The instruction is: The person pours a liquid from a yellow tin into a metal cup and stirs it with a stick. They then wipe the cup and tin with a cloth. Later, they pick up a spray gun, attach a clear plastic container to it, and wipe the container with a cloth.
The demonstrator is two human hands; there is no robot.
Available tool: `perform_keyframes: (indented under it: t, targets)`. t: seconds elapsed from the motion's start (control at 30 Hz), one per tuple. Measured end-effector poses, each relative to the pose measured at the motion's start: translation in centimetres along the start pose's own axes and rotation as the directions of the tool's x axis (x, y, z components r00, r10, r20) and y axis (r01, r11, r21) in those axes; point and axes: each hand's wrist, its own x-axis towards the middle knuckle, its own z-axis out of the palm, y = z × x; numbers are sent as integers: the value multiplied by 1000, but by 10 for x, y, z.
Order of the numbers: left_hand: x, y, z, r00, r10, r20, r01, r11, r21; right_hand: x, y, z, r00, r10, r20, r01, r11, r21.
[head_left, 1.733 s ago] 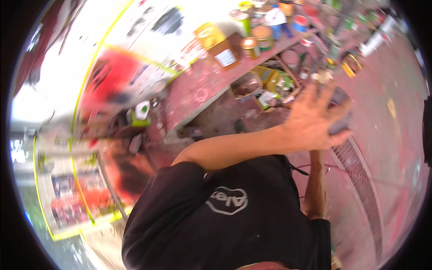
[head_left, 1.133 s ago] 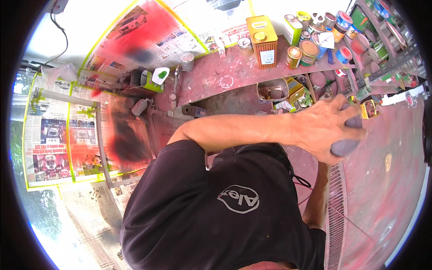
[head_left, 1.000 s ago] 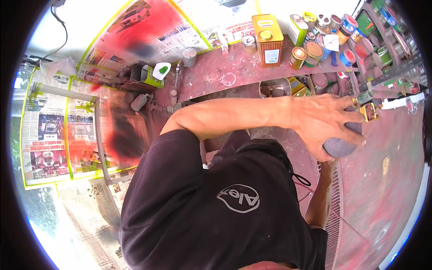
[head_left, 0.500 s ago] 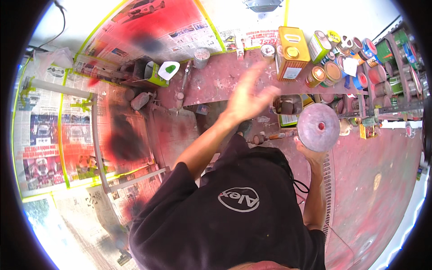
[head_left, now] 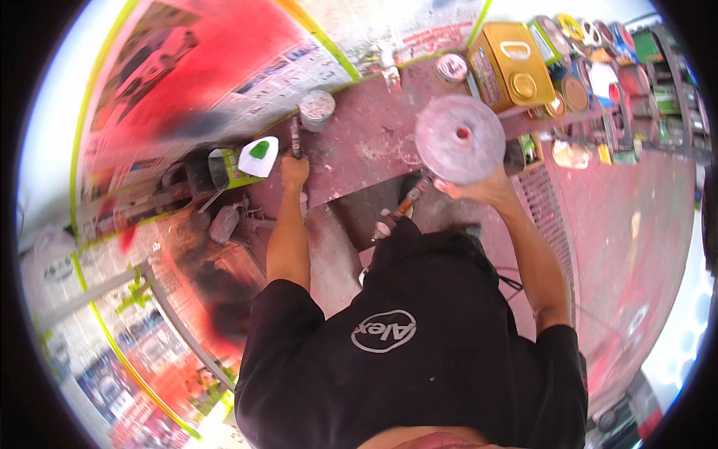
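My left hand reaches to the bench's left end, its fingers closed around a slim, paint-stained, rod-shaped tool. My right hand is wrapped under a round, pinkish-grey lidded cup with a small red-stained hole in its top. It looks like the paint cup of a spray gun. Below it, a fitting with an orange-brown section points down and left; how it joins the cup is hidden. Close to my left hand are a white mixing board with green paste and a paint-dusted grey can.
A gold rectangular tin and a small round can stand on the pink-stained bench. Crowded shelves of paint cans line the right. Masking newspaper covers the wall; a metal frame stands left. A floor grating lies right.
My left hand has swung left and down onto the rod-shaped tool, closing round it. The cup in my right hand has shifted left and up in view. My view has turned.
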Motion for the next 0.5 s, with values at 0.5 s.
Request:
perform_keyframes:
  t: [0.5]
  targets:
    - [-153,183,-27,717,440,542,-77,822,-565,-21,-30,-6,976,-110,-186,168,927,335]
